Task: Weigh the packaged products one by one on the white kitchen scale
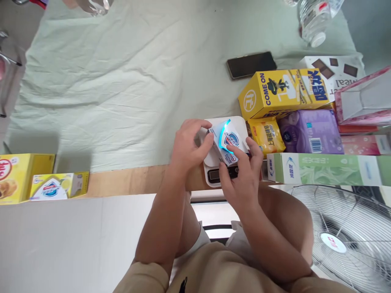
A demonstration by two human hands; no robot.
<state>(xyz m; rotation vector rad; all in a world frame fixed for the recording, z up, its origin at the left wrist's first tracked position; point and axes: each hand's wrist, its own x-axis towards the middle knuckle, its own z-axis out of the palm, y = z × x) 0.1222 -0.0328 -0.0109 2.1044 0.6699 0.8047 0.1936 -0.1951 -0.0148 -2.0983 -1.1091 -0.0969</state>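
A white soap box (227,136) with a blue-and-red emblem and a bright blue curved stripe is over a small white kitchen scale (241,123). My left hand (191,142) pinches the left end of the box between thumb and forefinger. From the near right side, my right hand (242,177) grips the same box, with thumb at the near edge and fingers over its top and right side. The scale's dark display strip (214,175) shows partly beneath my right hand. Whether the box rests fully on the scale cannot be made out.
Right of the scale are a yellow carton (275,91), a yellow soap pack (267,136), a purple pack (319,130) and a green toothpaste box (330,169). A phone (252,65) lies beyond. Yellow boxes (59,186) stand far left; a fan (345,240) is near right.
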